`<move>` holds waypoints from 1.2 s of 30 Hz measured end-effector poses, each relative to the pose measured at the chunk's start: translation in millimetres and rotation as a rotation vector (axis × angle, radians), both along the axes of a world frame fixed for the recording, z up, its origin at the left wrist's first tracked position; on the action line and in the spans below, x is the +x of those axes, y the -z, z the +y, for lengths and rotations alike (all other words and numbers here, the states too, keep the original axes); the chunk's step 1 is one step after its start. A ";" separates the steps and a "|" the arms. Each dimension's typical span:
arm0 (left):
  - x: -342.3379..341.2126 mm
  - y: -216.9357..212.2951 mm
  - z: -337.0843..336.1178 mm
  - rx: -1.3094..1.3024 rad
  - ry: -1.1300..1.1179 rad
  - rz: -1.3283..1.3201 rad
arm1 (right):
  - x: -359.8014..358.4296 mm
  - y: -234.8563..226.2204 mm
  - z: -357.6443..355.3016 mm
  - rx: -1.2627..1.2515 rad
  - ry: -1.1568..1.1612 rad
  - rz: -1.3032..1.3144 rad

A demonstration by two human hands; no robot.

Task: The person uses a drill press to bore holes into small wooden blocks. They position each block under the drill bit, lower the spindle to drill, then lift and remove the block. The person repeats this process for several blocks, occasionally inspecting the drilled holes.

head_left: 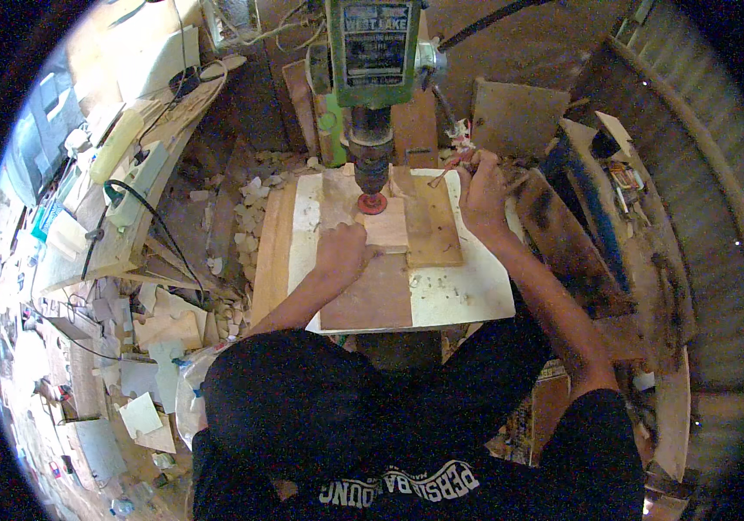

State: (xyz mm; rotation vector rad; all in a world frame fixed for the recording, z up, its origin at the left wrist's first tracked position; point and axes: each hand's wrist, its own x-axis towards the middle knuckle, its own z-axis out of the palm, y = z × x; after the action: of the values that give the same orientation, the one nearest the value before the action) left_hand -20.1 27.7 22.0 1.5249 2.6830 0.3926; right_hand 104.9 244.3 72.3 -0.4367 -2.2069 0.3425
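In front of me stands a green drill press (370, 52). Its dark chuck (372, 161) carries a round red hole saw (373, 204), low over the far left corner of a small pale wood block (386, 227). My left hand (341, 256) is closed at the near left edge of that block, its fingers partly hidden. Beneath the block lie brown wooden boards (365, 295) on a white-topped work table (459, 304). At the right, my raised right hand (481, 195) is closed round the lower end of the drill press feed lever (446, 106), which has a red and white wrapping.
Wood offcuts (254, 204) lie heaped left of the table. A cluttered wooden bench (120, 260) with a black cable (163, 234) stands further left. Boards (572, 234) lean at the right, before a corrugated wall (702, 174). My knees flank the table's near edge.
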 end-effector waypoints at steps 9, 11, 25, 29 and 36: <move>-1.9 2.8 -0.9 -0.008 0.010 -0.087 | 21.4 -199.0 15.2 0.156 -0.072 0.210; -0.7 1.1 -3.2 -0.028 0.013 -0.105 | -30.0 -237.8 48.1 0.014 -0.216 0.371; 10.5 9.6 -7.9 0.066 -0.010 -0.040 | -92.7 -260.0 120.2 -0.023 -0.467 0.473; 11.4 12.3 -6.6 0.099 -0.015 -0.059 | -26.6 -201.6 71.8 0.322 -0.094 0.618; 8.2 8.8 -3.7 0.087 0.003 -0.019 | 50.9 -65.5 -4.6 0.083 -0.068 0.273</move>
State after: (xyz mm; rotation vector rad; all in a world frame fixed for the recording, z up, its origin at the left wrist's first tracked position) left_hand -11.9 24.1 13.3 1.5382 2.6830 0.5273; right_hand 155.8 239.6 137.8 -0.2532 -1.9639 0.3253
